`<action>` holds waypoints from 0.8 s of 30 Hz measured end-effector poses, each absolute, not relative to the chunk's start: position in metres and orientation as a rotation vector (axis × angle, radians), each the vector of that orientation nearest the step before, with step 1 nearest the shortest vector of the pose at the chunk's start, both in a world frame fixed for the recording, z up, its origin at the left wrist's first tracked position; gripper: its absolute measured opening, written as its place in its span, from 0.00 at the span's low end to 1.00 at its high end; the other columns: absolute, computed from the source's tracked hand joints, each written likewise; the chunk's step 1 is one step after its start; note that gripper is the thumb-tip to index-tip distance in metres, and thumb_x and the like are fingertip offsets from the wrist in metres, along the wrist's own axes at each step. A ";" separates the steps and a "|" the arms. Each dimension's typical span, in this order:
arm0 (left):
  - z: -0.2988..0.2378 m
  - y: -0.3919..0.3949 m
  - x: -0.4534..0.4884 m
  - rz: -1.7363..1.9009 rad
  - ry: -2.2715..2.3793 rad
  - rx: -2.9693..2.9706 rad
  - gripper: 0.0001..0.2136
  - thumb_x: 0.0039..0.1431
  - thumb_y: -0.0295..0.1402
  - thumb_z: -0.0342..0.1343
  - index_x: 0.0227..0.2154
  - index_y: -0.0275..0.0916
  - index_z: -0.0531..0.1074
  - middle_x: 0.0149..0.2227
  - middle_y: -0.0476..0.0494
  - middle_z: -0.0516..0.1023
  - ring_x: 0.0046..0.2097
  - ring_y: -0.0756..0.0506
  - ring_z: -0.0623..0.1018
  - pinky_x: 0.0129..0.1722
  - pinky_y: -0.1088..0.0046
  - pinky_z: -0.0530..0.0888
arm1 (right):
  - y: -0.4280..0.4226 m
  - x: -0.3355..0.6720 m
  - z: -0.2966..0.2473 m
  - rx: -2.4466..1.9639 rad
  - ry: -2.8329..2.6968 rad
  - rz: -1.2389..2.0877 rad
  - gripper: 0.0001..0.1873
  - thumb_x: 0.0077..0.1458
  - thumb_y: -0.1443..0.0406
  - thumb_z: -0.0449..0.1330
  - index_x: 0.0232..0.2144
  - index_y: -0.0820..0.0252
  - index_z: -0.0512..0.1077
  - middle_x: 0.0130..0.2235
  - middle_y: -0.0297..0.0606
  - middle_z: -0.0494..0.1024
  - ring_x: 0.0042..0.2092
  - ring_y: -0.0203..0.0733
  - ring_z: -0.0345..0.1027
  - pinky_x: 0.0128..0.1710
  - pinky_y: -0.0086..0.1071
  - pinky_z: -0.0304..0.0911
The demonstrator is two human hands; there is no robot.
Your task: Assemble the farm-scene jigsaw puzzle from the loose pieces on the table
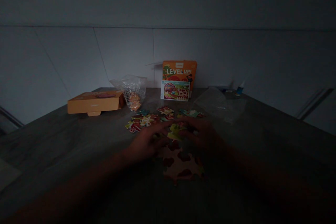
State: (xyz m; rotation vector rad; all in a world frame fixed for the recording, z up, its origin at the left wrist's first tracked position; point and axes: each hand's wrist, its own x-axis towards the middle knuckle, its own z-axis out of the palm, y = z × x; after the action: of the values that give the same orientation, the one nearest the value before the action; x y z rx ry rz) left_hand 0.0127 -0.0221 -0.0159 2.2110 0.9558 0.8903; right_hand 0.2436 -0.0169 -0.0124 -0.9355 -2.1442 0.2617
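Note:
A partly joined jigsaw puzzle (181, 164), pink with dark red blotches, lies flat in front of me in dim light. At its far edge is a yellow-green puzzle piece (175, 131). My right hand (204, 133) has its thumb and forefinger closed on this piece from the right. On the left, my left hand (147, 142) reaches in with its fingers apart and stretched towards the same piece, close to the joined part. Loose puzzle pieces (143, 120) lie in a heap just beyond my hands, partly hidden by them.
An orange box (94, 103) lies at the left, beside a clear bag with pieces (134, 96). An upright orange "LEVEL UP!" box (180, 68) stands behind a farm picture card (175, 91). A crumpled clear bag (222, 103) and a small blue-and-white bottle (239, 90) are at the right.

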 end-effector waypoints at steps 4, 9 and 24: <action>-0.016 -0.023 0.013 0.864 0.929 2.190 0.12 0.60 0.30 0.54 0.46 0.46 0.73 0.56 0.47 0.72 0.57 0.43 0.71 0.57 0.61 0.68 | -0.018 0.243 -0.012 -0.907 -2.158 0.261 0.16 0.57 0.65 0.58 0.49 0.61 0.72 0.31 0.35 0.77 0.29 0.36 0.68 0.30 0.29 0.61; -0.014 -0.023 0.015 0.886 1.010 2.081 0.16 0.57 0.33 0.57 0.49 0.42 0.71 0.51 0.42 0.76 0.49 0.42 0.76 0.49 0.63 0.73 | -0.018 0.243 -0.013 -0.929 -2.124 0.297 0.14 0.59 0.66 0.55 0.47 0.62 0.72 0.38 0.40 0.79 0.36 0.40 0.72 0.35 0.31 0.63; -0.016 -0.016 0.016 0.986 1.027 1.936 0.24 0.55 0.33 0.57 0.56 0.36 0.64 0.40 0.42 0.79 0.42 0.44 0.78 0.43 0.67 0.74 | -0.016 0.244 -0.016 -1.001 -2.071 0.310 0.16 0.59 0.66 0.54 0.48 0.65 0.71 0.33 0.39 0.78 0.32 0.39 0.70 0.32 0.31 0.62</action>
State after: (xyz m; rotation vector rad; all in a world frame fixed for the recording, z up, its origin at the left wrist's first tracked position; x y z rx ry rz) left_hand 0.0157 -0.0161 -0.0161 1.9362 1.0265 0.9856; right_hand 0.2442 -0.0161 -0.0159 -1.0007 -2.0710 0.3105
